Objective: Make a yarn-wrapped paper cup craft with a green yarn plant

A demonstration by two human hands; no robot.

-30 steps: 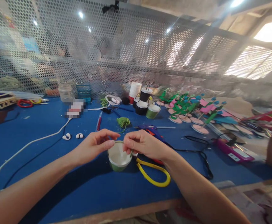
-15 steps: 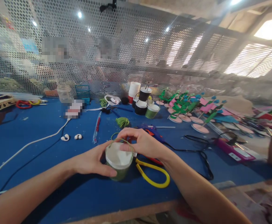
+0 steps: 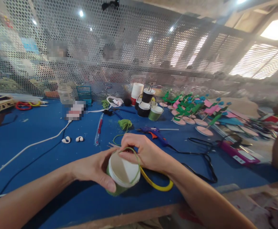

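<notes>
A white paper cup (image 3: pixel 127 170) wrapped in green, with its mouth up and tilted toward me, sits in my left hand (image 3: pixel 97 168). The left thumb presses on its near side and the fingers go round behind it. Over the cup's rim, my right hand (image 3: pixel 141 151) pinches a thin green cord (image 3: pixel 136 157) that arches across the mouth. From the hands, cord runs back to a bundle of green cord (image 3: pixel 125 124). Partly behind my right wrist lies a yellow loop handle (image 3: pixel 159 186), its other end hidden.
A blue glue gun (image 3: pixel 154 133) lies just behind my right hand, its black cable running to a purple power strip (image 3: pixel 236 152). Wrapped cups (image 3: pixel 144 109) stand at the back, beside green paper plants (image 3: pixel 189 111). White earbuds (image 3: pixel 66 140) and a white cable (image 3: pixel 34 144) lie left.
The cup has come nearer to me and tilted more. My right hand has drawn back from over the cup's mouth, and the cord arch has swung to the right.
</notes>
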